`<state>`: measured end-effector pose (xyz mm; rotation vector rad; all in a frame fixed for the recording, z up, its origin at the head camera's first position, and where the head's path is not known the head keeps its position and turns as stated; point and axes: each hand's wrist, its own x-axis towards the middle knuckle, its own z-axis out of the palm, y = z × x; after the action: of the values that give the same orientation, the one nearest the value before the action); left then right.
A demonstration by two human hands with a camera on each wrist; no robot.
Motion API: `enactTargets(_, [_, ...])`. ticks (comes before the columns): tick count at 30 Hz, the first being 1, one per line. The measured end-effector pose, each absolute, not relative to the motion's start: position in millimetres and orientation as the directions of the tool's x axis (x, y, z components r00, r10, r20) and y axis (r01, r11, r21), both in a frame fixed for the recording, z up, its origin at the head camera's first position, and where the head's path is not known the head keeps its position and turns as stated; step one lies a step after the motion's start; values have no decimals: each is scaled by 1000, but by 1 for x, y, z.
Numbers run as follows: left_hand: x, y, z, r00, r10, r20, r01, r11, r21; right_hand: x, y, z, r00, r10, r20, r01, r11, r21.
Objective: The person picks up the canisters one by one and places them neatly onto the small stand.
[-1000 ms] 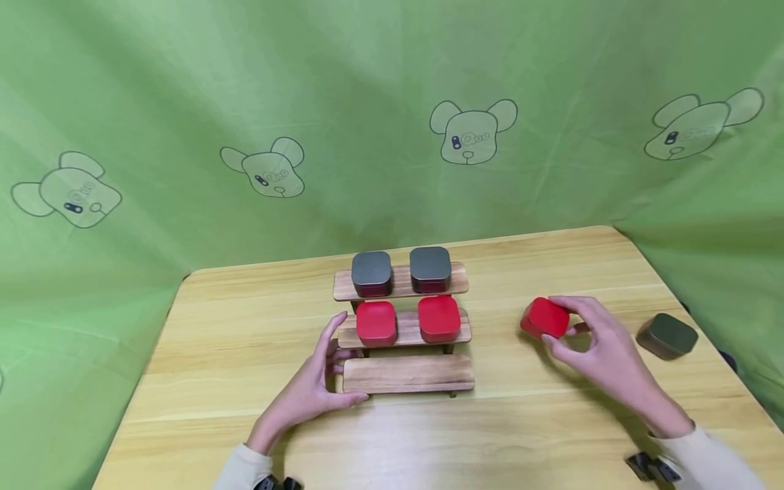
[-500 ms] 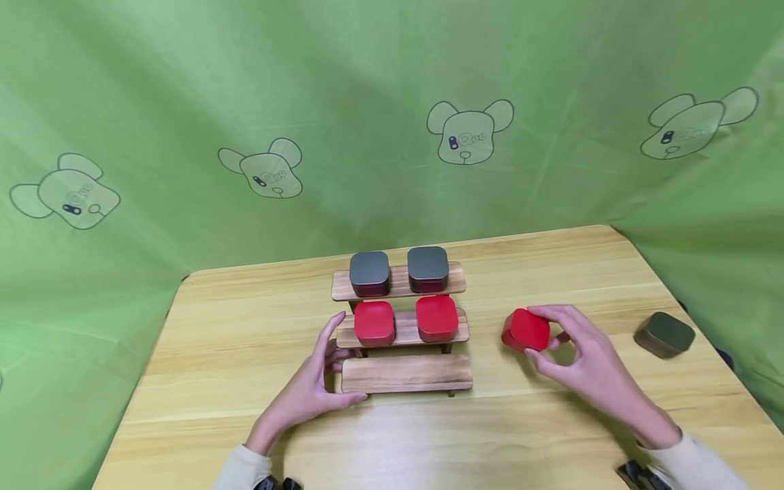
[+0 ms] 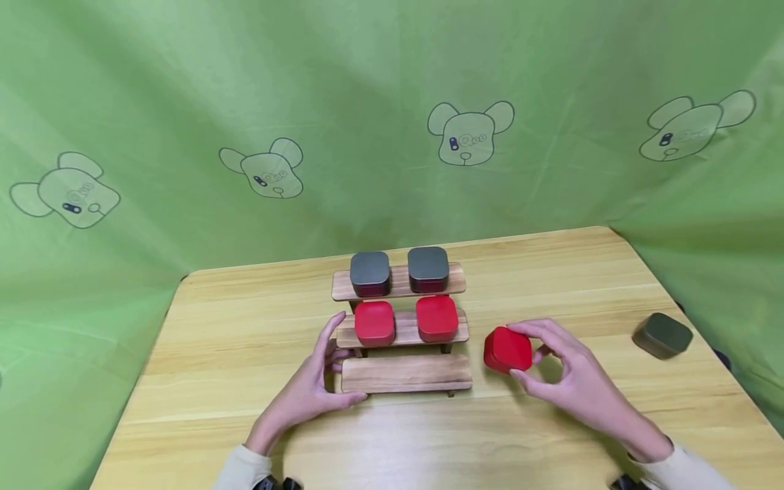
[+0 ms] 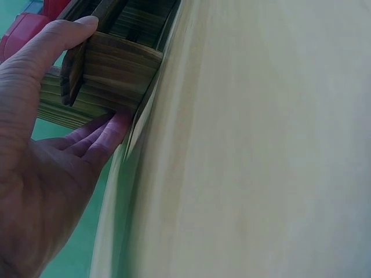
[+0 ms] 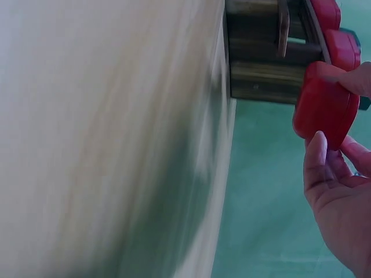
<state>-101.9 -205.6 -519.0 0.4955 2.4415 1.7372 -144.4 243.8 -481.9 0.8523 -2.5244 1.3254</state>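
A three-tier wooden stand (image 3: 407, 374) stands mid-table. My left hand (image 3: 309, 388) holds it at its left end, thumb on the front of the lowest tier and the other fingers round the side. In the left wrist view the thumb (image 4: 64, 36) lies at a wooden edge. My right hand (image 3: 572, 378) pinches a red square tin (image 3: 510, 348) between thumb and fingers, just right of the stand and tilted. Two red tins, a left one (image 3: 375, 322) and a right one (image 3: 437, 318), sit on the middle tier. The lowest tier is bare.
Two dark grey tins, one left (image 3: 370, 272) and one right (image 3: 428, 268), stand on the top tier. Another dark tin (image 3: 663, 335) lies near the right edge of the wooden table (image 3: 245, 327). A green curtain (image 3: 367, 82) hangs behind and along both sides.
My right hand has carried the red tin leftward and nearer to me, from beside the dark tin toward the stand. The left hand and stand stay in place.
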Motion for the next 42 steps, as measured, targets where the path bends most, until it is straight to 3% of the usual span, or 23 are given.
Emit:
enactTargets(33, [-103, -206, -519, -947, 312, 73, 158, 256, 954, -124, 187, -478, -705, -564, 429, -666, 319, -675])
enactTargets(42, [-102, -205, -519, -951, 305, 61, 146, 264, 954, -124, 164, -480, -607, -604, 517, -744, 203, -636])
